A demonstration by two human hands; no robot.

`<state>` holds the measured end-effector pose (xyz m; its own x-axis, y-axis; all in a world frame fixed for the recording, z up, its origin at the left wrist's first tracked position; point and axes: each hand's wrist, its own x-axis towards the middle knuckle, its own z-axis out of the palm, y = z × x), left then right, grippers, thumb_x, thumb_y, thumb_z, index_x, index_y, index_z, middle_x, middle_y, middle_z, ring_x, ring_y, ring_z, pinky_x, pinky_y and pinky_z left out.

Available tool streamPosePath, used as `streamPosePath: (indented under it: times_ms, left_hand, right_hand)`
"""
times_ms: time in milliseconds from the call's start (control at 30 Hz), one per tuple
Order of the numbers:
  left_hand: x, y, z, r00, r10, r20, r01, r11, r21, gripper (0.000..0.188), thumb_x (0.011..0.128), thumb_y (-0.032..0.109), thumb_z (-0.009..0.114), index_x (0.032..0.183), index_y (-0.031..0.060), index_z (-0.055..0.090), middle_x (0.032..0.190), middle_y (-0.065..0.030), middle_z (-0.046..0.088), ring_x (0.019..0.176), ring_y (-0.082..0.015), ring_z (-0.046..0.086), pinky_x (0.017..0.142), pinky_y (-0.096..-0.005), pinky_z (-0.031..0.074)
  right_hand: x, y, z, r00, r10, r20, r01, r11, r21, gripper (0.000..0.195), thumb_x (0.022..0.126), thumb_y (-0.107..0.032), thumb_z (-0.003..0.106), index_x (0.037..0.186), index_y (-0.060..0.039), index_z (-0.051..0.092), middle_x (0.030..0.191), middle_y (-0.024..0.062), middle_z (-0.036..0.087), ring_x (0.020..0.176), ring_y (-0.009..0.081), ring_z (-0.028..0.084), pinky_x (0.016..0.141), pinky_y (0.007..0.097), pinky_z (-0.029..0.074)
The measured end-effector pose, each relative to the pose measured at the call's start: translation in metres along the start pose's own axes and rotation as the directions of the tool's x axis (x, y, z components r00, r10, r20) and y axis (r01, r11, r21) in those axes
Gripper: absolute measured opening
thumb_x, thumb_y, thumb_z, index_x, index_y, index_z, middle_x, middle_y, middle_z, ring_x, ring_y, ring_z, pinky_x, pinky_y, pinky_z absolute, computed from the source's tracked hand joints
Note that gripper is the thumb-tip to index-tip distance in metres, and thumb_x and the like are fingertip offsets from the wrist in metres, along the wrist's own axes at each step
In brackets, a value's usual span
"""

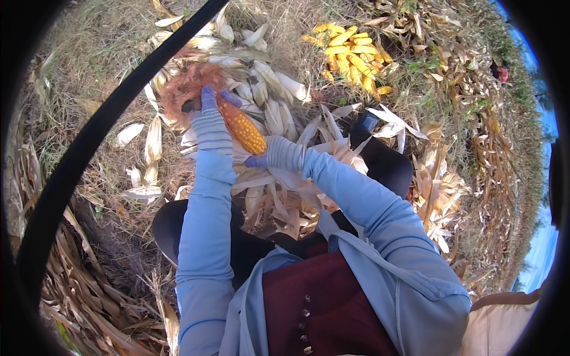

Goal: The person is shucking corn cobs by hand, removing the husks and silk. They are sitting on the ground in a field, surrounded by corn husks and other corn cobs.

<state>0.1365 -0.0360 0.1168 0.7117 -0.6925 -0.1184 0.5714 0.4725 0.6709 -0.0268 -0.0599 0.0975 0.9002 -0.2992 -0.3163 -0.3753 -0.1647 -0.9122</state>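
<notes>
Between my two gloved hands is an ear of corn (244, 129), its yellow kernels bare along the side facing me. My left hand (213, 122), in a striped knit glove, grips the far end, where a mass of reddish-brown corn silk (187, 86) spreads out around the fingers. At the near end, my right hand (280, 153) holds the base of the ear, with pale peeled husk leaves (289, 180) hanging below it. The fingers of the right hand are partly hidden behind the ear and husks.
Husked yellow ears (352, 53) lie in a pile at the far right. Ears in pale husks (267, 84) are heaped just beyond my hands. Dry cornstalks (89, 285) lie at lower left. A black strap-like band (111, 102) crosses the view. A distant person (502, 72) appears at right.
</notes>
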Motion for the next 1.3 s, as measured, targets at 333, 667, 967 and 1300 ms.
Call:
streamPosePath:
  times_ms: [333, 667, 967, 1300]
  left_hand:
    - [0.023, -0.036, -0.055, 0.906, -0.419, -0.060, 0.423, 0.895, 0.140, 0.033, 0.089, 0.040, 0.043, 0.086, 0.0071, 0.045, 0.063, -0.0056, 0.046, 0.053, -0.0225, 0.047, 0.050, -0.0388, 0.045]
    - [0.016, -0.012, -0.031, 0.921, -0.385, 0.059, 0.389, 0.902, -0.188, 0.034, 0.090, 0.040, 0.041, 0.086, 0.0067, 0.047, 0.065, -0.0033, 0.046, 0.061, -0.0207, 0.046, 0.057, -0.0368, 0.043]
    - [-0.002, -0.015, 0.001, 0.941, -0.337, 0.039, 0.340, 0.933, -0.116, 0.033, 0.089, 0.042, 0.042, 0.093, 0.0101, 0.047, 0.066, -0.0036, 0.047, 0.059, -0.0208, 0.047, 0.055, -0.0375, 0.043]
    - [-0.009, -0.044, -0.002, 0.956, -0.293, 0.010, 0.293, 0.955, -0.033, 0.038, 0.089, 0.044, 0.041, 0.107, 0.0099, 0.042, 0.076, -0.0125, 0.056, 0.072, -0.0300, 0.057, 0.070, -0.0497, 0.049]
  right_hand:
    - [-0.031, -0.057, 0.003, 0.955, 0.250, 0.162, 0.033, 0.451, -0.892, 0.033, 0.078, -0.037, 0.053, 0.088, -0.0060, 0.059, 0.073, 0.0153, 0.062, 0.061, 0.0308, 0.061, 0.051, 0.0409, 0.048]
    - [-0.088, -0.017, -0.098, 0.999, -0.013, 0.035, 0.037, 0.196, -0.980, 0.036, 0.073, -0.031, 0.063, 0.099, -0.0072, 0.056, 0.083, 0.0117, 0.060, 0.077, 0.0302, 0.060, 0.066, 0.0410, 0.047]
    - [-0.315, 0.051, -0.310, 0.229, 0.681, -0.695, -0.687, -0.392, -0.611, 0.067, 0.068, -0.042, 0.070, 0.119, -0.0032, 0.049, 0.119, 0.0127, 0.054, 0.104, 0.0285, 0.054, 0.090, 0.0359, 0.041]
    - [-0.076, 0.008, -0.048, 0.977, 0.042, -0.207, -0.020, 0.994, 0.104, 0.059, 0.081, -0.030, 0.063, 0.127, -0.0017, 0.039, 0.104, 0.0094, 0.057, 0.094, 0.0171, 0.056, 0.083, 0.0274, 0.046]
